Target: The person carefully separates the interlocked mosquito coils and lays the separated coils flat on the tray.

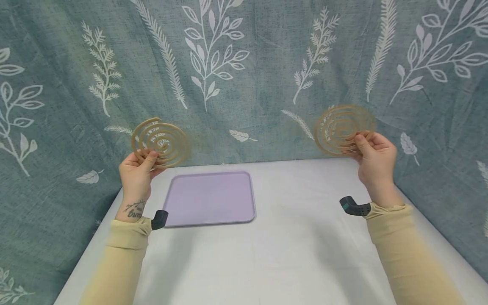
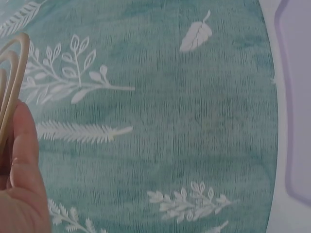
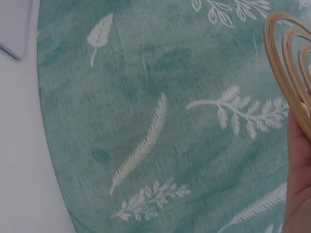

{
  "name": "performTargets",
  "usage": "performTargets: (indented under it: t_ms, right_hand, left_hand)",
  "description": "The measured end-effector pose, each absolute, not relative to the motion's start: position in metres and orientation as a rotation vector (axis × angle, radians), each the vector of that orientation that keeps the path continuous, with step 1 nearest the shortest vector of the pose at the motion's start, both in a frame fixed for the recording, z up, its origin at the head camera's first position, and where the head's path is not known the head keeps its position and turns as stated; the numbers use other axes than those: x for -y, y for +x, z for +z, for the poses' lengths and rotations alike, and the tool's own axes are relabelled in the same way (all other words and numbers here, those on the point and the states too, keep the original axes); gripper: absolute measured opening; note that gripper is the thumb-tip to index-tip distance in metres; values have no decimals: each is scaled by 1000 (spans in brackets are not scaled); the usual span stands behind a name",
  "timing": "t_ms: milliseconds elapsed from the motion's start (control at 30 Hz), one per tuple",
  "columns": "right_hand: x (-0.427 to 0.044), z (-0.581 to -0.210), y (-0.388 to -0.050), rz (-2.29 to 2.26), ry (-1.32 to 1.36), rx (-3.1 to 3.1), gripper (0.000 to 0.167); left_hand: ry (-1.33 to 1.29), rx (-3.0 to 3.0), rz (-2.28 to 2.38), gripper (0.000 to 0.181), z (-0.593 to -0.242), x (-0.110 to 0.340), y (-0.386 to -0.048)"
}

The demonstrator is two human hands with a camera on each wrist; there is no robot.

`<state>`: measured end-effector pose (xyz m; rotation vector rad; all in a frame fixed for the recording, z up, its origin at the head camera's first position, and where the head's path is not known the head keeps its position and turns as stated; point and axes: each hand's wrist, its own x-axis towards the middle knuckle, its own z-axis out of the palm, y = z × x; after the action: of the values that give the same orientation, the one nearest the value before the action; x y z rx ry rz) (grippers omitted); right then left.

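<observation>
Up in front of the backdrop, my left hand (image 1: pixel 139 171) pinches a flat tan spiral coil (image 1: pixel 184 146) between thumb and fingers at its lower edge. Level with it on the other side, my right hand (image 1: pixel 375 159) holds a second tan spiral coil (image 1: pixel 337 127) by its lower right part; its rings look blurred. Both coils are raised off the table, faces toward me. In the left wrist view only part of the left coil (image 2: pixel 19 68) shows at the edge. The right wrist view catches the right coil (image 3: pixel 276 58) nearly edge-on, with a wood-like surface.
A pale purple tray (image 1: pixel 209 199) lies toward the left back of the white table (image 1: pixel 267 254). Right behind the table hangs a teal cloth (image 1: pixel 263 84) with white leaf prints. Dark wrist camera mounts (image 1: pixel 159 219) stick out from both sleeves.
</observation>
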<state>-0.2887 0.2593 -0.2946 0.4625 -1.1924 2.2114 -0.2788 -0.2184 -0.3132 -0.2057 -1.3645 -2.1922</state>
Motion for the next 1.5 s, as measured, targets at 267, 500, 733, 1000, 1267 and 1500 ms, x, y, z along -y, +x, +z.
performTargets:
  t_ms: [267, 500, 733, 1000, 1267, 1500]
  right_hand:
    - [-279, -292, -283, 2191, 401, 1134, 9]
    - [-279, -295, -283, 2159, 401, 1167, 9]
    - [-278, -298, -285, 2175, 419, 1168, 9]
    - [-281, -300, -285, 2160, 391, 1170, 9]
    - [-278, -300, -285, 2165, 338, 1142, 9]
    - [-278, -301, -284, 2149, 351, 1154, 10]
  left_hand:
    - [-186, 1300, -2158, 6, -318, 242, -272]
    - [-137, 1365, -2188, 6, -328, 241, -278]
    - [-13, 1628, -2242, 10, -352, 235, -291]
    - [197, 2022, -2168, 17, -391, 230, -306]
    - [394, 2172, -2239, 31, -420, 231, -313]
    - [482, 2260, -2228, 28, -436, 232, -316]
